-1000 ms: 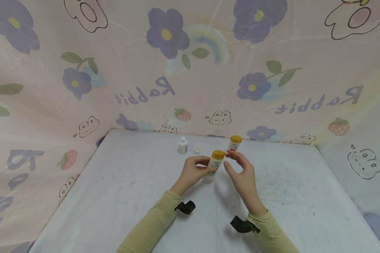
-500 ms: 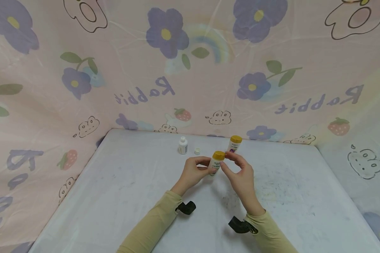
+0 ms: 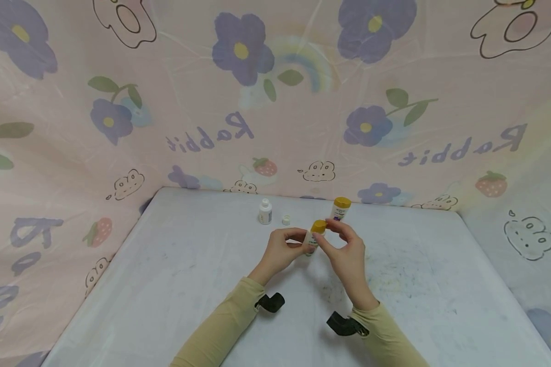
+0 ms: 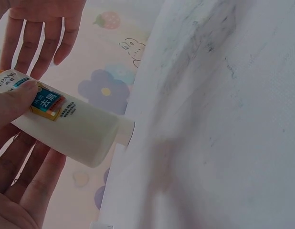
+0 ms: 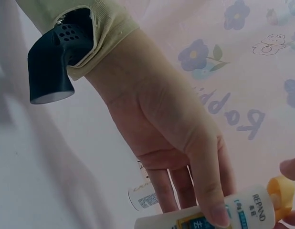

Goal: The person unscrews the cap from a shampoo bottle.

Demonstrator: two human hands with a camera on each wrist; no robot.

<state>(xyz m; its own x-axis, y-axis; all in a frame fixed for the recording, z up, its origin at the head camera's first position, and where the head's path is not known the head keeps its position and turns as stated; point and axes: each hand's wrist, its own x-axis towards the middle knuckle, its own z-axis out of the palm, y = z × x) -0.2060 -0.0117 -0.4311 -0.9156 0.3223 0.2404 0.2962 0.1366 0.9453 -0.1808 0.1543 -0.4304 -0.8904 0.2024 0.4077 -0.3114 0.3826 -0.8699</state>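
Note:
My left hand [image 3: 279,250] grips a white squeeze bottle [image 4: 85,131] round its body, the thumb lying over the coloured label. It is held tilted above the table. At its top, my right hand [image 3: 348,255] pinches the yellow cap [image 5: 284,199] between thumb and fingers; in the right wrist view the cap looks askew, with a paler piece showing beside it. My right hand's other fingers [image 4: 42,38] extend behind the bottle in the left wrist view. A second bottle with a yellow cap [image 3: 342,208] stands just behind my right fingertips, its lower part hidden.
A small white bottle [image 3: 265,213] without a cap stands at the back of the white-covered table [image 3: 188,306]. Beside it lies a small white cap [image 3: 286,219]. A printed curtain [image 3: 284,127] hangs behind. Black wrist cameras [image 3: 271,303] sit at both cuffs.
My right hand has moved left to the held bottle, and its thumb and fingers have closed on the yellow cap. The left hand has stayed nearly still, the bottle leaning slightly more to the right.

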